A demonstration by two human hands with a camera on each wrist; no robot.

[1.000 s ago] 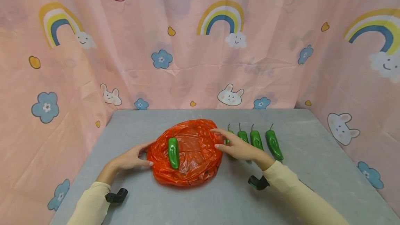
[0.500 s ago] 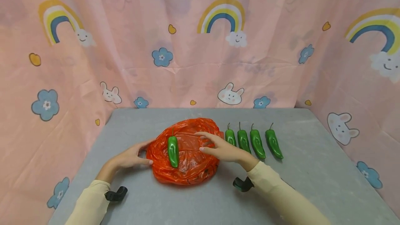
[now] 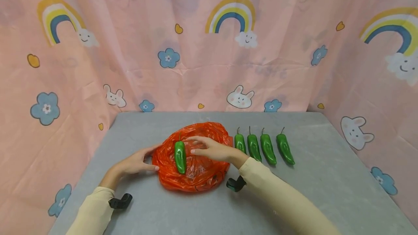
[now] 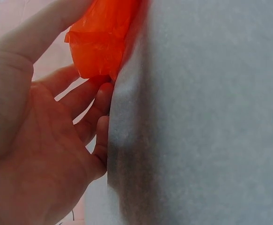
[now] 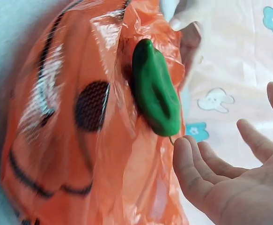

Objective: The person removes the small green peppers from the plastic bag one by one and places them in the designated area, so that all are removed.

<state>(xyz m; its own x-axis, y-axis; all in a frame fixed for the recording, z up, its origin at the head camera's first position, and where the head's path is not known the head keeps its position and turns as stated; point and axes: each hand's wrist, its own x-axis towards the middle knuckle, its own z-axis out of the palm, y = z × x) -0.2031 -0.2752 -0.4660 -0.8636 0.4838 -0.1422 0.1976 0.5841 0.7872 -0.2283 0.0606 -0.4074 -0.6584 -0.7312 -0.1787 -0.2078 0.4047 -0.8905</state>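
A crumpled red plastic bag (image 3: 202, 177) lies on the grey table with its opening spread out. One green chili pepper (image 3: 180, 157) rests on the bag's left part, its stem toward the back. My left hand (image 3: 134, 162) rests at the bag's left edge, thumb and fingers spread apart; in the left wrist view a fold of the bag (image 4: 99, 51) reaches its fingers. Over the middle of the bag is my right hand (image 3: 213, 150), fingers extended toward the pepper and nothing between them. The right wrist view shows those fingertips (image 5: 182, 146) close to the pepper's stem end.
Right of the bag, several green chili peppers stand in a row, from one beside the bag (image 3: 240, 143) to the rightmost pepper (image 3: 285, 149). A pink patterned curtain (image 3: 196, 82) hangs behind the table (image 3: 183, 213) and along both sides.
My right hand has moved left from the bag's right edge, over the bag, toward the pepper on it. The left hand, bag and peppers have stayed in place.
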